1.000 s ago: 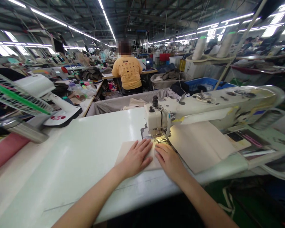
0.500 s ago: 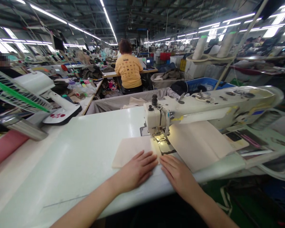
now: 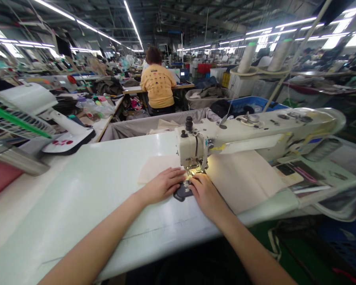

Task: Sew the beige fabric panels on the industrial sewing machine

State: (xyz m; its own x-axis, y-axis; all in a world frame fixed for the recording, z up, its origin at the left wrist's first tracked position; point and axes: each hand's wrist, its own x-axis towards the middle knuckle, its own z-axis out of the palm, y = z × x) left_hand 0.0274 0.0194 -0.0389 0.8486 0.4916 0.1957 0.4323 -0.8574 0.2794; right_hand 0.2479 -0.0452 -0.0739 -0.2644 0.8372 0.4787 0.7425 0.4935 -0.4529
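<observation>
A cream fabric piece (image 3: 156, 166) lies on the pale table, its right end running under the sewing machine's head (image 3: 191, 148). My left hand (image 3: 166, 183) rests flat on the near edge of that piece, fingers stretched toward the lit presser foot (image 3: 197, 171). Just right of it, my right hand (image 3: 206, 194) is palm down with slightly bent fingers beside the foot; its fingertips are partly hidden. A dark plate (image 3: 182, 192) shows between the hands. Another cream fabric piece (image 3: 243, 178) lies under the machine arm, right of my right hand.
A white fan (image 3: 68, 136) and a metal flask (image 3: 20, 158) stand at left. Behind the table is a cloth-lined bin (image 3: 121, 128). A phone (image 3: 286, 170) lies at right, below thread cones (image 3: 246, 57). A person in a yellow shirt (image 3: 158, 85) sits ahead.
Both hands have moved forward, nearer the presser foot. The left fabric piece has slid away from me under the machine, uncovering the dark plate. The view has shifted slightly.
</observation>
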